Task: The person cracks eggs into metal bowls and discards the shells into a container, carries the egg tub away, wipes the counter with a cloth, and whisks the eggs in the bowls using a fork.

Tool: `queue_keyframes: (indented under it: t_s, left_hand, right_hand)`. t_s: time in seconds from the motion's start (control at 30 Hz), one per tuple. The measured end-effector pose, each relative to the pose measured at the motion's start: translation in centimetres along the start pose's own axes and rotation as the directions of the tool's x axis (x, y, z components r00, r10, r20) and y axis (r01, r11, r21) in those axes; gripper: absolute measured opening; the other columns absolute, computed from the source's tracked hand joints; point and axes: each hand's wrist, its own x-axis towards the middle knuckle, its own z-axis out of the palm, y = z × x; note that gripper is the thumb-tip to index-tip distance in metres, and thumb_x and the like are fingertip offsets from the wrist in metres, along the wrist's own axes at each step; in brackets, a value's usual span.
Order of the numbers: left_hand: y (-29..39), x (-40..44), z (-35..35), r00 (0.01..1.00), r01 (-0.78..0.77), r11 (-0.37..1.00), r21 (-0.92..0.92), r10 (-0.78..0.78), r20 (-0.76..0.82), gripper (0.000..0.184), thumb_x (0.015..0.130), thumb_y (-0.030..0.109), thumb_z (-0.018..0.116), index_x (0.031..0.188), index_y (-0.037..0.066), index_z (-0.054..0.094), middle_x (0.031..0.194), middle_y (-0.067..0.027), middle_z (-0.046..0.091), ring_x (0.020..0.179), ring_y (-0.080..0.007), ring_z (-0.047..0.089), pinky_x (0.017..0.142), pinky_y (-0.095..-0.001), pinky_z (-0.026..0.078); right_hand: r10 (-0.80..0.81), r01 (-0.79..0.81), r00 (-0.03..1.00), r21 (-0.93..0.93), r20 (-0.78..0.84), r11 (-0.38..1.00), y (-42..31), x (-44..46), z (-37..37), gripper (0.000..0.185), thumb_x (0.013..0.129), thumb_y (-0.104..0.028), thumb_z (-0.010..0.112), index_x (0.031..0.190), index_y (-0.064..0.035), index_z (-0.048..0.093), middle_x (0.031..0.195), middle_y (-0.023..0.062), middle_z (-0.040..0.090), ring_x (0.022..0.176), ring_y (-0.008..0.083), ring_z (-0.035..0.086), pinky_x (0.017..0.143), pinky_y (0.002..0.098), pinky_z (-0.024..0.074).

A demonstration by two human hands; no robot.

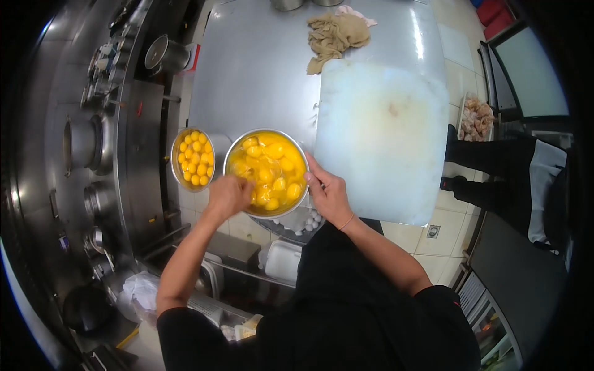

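A round metal bowl (228, 154) of raw egg yolks and whites (272, 170) is in front of me at the steel table's near edge. My right hand (330, 193) grips its right side, thumb by the rim and fingers around the outer wall. Over the bowl's left rim, my left hand (229, 196) is closed, its fingertips near the eggs; what it holds, if anything, is hidden. Left of the bowl stands a metal pot (174, 166) with many whole yolks (197, 157). Below the bowl, white eggs (311, 221) show partly beside clear plastic.
A large white cutting board (383, 148) covers the right of the steel table (253, 68). A crumpled brown cloth (334, 37) lies behind it. Stoves and pots (80, 143) line the left. At right, another person's legs (482, 157) are near a tray of raw meat (476, 117).
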Motion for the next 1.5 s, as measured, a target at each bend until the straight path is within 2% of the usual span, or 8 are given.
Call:
queue_keyframes:
  t_s: [0.23, 0.33, 0.57, 0.67, 0.97, 1.07, 1.37, 1.5]
  left_hand:
    - [-0.2, 0.0, 0.0, 1.000, 0.025, 0.999, -0.045, -0.024, 0.012, 0.038, 0.087, 0.041, 0.064, 0.074, 0.007, 0.073, 0.069, -0.0174, 0.067, 0.067, -0.0368, 0.067, 0.064, -0.0446, 0.054]
    - [-0.5, 0.0, -0.6, 0.982, 0.182, 0.974, -0.136, -0.172, 0.082, 0.039, 0.088, 0.041, 0.063, 0.074, 0.006, 0.074, 0.069, -0.0192, 0.067, 0.068, -0.0380, 0.067, 0.066, -0.0444, 0.054]
    - [-0.6, 1.3, -1.1, 0.975, 0.144, 0.967, -0.208, -0.175, -0.139, 0.040, 0.087, 0.040, 0.065, 0.074, 0.004, 0.073, 0.066, -0.0201, 0.066, 0.064, -0.0373, 0.066, 0.062, -0.0460, 0.053]
    - [0.7, -0.7, -0.1, 0.992, -0.098, 0.995, -0.023, 0.100, 0.074, 0.040, 0.088, 0.041, 0.064, 0.075, 0.005, 0.074, 0.069, -0.0197, 0.067, 0.066, -0.0358, 0.067, 0.065, -0.0455, 0.053]
    - [-0.7, 1.2, -1.8, 0.976, 0.181, 0.955, -0.237, -0.204, -0.080, 0.034, 0.088, 0.034, 0.064, 0.075, 0.004, 0.074, 0.071, -0.0195, 0.068, 0.070, -0.0379, 0.067, 0.067, -0.0440, 0.054]
    - [0.4, -0.6, -0.2, 0.994, -0.081, 0.996, 0.034, 0.079, 0.077, 0.036, 0.087, 0.036, 0.065, 0.073, 0.004, 0.074, 0.068, -0.0186, 0.067, 0.066, -0.0374, 0.067, 0.064, -0.0435, 0.054]
    - [-1.4, 0.8, -1.1, 0.972, 0.218, 0.929, -0.299, -0.236, -0.024, 0.039, 0.086, 0.041, 0.065, 0.073, 0.005, 0.074, 0.071, -0.0209, 0.067, 0.068, -0.0371, 0.067, 0.067, -0.0447, 0.054]
    - [0.3, -1.2, 0.1, 0.993, -0.090, 0.996, -0.006, 0.090, 0.080, 0.039, 0.087, 0.039, 0.063, 0.072, 0.005, 0.073, 0.072, -0.0209, 0.067, 0.068, -0.0394, 0.066, 0.064, -0.0456, 0.053]
  right_hand:
    - [0.077, -0.075, 0.995, -0.030, 0.069, 0.997, -0.4, -0.2, -0.5, 0.040, 0.099, -0.015, 0.056, 0.136, -0.0006, 0.053, 0.111, 0.0172, 0.070, 0.087, 0.0080, 0.059, 0.081, 0.0261, 0.0495]
    - [0.060, -0.060, 0.998, -0.026, 0.026, 0.998, -0.3, -0.3, -0.1, 0.039, 0.097, -0.017, 0.056, 0.133, -0.0038, 0.056, 0.084, 0.0264, 0.062, 0.064, 0.0262, 0.061, 0.067, 0.0335, 0.0500]
    - [0.005, -0.006, 1.000, -0.008, -0.003, 1.000, 0.0, -0.6, 0.3, 0.040, 0.096, -0.016, 0.056, 0.134, -0.0046, 0.055, 0.082, 0.0261, 0.062, 0.064, 0.0282, 0.062, 0.067, 0.0347, 0.0499]
    - [-0.016, 0.016, 1.000, -0.003, -0.026, 1.000, -0.4, 0.1, 0.1, 0.039, 0.097, -0.017, 0.055, 0.134, -0.0048, 0.055, 0.079, 0.0257, 0.060, 0.062, 0.0291, 0.059, 0.066, 0.0351, 0.0492]
    - [0.013, -0.013, 1.000, -0.006, -0.003, 1.000, 0.0, -0.7, 0.4, 0.039, 0.098, -0.019, 0.054, 0.134, -0.0052, 0.055, 0.082, 0.0256, 0.061, 0.064, 0.0285, 0.060, 0.067, 0.0344, 0.0496]
    - [0.001, 0.000, 1.000, 0.009, -0.025, 1.000, 0.2, -0.1, 0.1, 0.039, 0.097, -0.019, 0.054, 0.134, -0.0047, 0.056, 0.083, 0.0264, 0.061, 0.064, 0.0287, 0.060, 0.067, 0.0345, 0.0493]
    - [0.001, -0.001, 1.000, -0.019, -0.007, 1.000, -0.2, -0.6, 0.1, 0.038, 0.097, -0.017, 0.055, 0.133, -0.0019, 0.056, 0.091, 0.0276, 0.063, 0.071, 0.0317, 0.064, 0.071, 0.0348, 0.0508]
    - [-0.034, 0.034, 0.999, 0.002, -0.042, 0.999, 0.2, -0.1, 0.3, 0.038, 0.097, -0.017, 0.055, 0.133, -0.0026, 0.056, 0.091, 0.0280, 0.063, 0.071, 0.0322, 0.065, 0.071, 0.0350, 0.0508]
